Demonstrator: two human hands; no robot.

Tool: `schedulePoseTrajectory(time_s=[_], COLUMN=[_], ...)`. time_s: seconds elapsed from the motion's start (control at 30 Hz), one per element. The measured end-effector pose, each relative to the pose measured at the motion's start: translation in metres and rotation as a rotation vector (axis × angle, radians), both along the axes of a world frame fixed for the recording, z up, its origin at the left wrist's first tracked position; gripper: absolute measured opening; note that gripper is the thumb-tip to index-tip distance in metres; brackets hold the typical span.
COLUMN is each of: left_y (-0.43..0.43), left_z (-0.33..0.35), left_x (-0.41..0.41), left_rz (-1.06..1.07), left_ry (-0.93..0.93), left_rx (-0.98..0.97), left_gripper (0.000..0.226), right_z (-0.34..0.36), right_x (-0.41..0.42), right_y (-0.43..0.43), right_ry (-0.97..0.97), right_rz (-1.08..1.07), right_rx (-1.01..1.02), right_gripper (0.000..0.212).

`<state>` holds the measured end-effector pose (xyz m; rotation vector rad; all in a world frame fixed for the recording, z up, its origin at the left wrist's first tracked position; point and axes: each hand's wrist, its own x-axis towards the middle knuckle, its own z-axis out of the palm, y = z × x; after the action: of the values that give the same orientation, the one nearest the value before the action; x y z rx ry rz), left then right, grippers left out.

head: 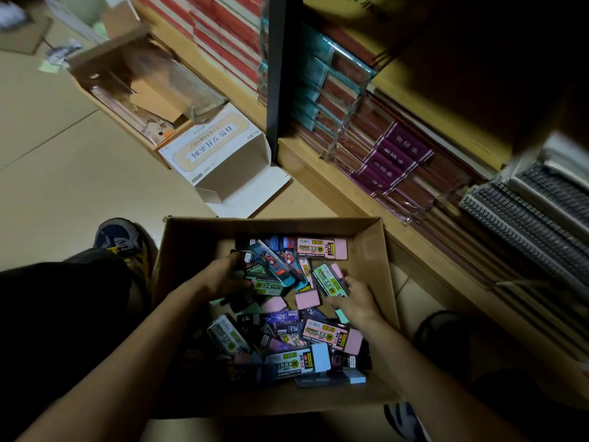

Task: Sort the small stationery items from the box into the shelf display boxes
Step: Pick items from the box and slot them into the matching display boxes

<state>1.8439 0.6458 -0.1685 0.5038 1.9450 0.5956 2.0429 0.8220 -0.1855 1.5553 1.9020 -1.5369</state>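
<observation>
The head camera looks steeply down, apparently close above the cardboard box (271, 227).

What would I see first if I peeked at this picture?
The open brown cardboard box on the floor, heaped with small colourful stationery packs, pulls the eye first. Both hands are inside it: the left hand grips a bunch of blue packs, the right hand holds a mint-green pack. Behind, a white printed carton lies open beside the wooden shelf.

Both bare forearms reach in from near; the left hand (223, 275) curls its fingers round a bundle of packets (271, 266); the right hand (355, 299), knuckles up, pinches a green packet (330, 280).
</observation>
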Motion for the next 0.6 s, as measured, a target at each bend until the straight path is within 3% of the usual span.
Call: schedulePoseTrajectory(time_s=[0.17, 0.4, 0.47, 0.6], left_y=[0.005, 0.017, 0.022, 0.027], left_z=[0.016, 0.027, 0.037, 0.068], left_x=[0.016, 0.089, 0.103, 0.117], left_rz=[0.163, 0.786, 0.835, 0.778], left_ry=[-0.273, -0.519, -0.599, -0.685], left_rx=[0.04, 0.317, 0.406, 0.519], left_gripper=[0.025, 0.012, 0.004, 0.014], right_z=[0.026, 0.069, 0.081, 0.109], right_x=[0.007, 0.017, 0.019, 0.022], right_y=[-0.003, -0.032, -0.041, -0.048], right_ry=[0.16, 0.383, 0.437, 0.515], right_rz=[-0.089, -0.313, -0.39, -0.504], right_rx=[0.025, -0.184, -0.211, -0.213], right_gripper=[0.03, 0.028, 0.028, 0.029])
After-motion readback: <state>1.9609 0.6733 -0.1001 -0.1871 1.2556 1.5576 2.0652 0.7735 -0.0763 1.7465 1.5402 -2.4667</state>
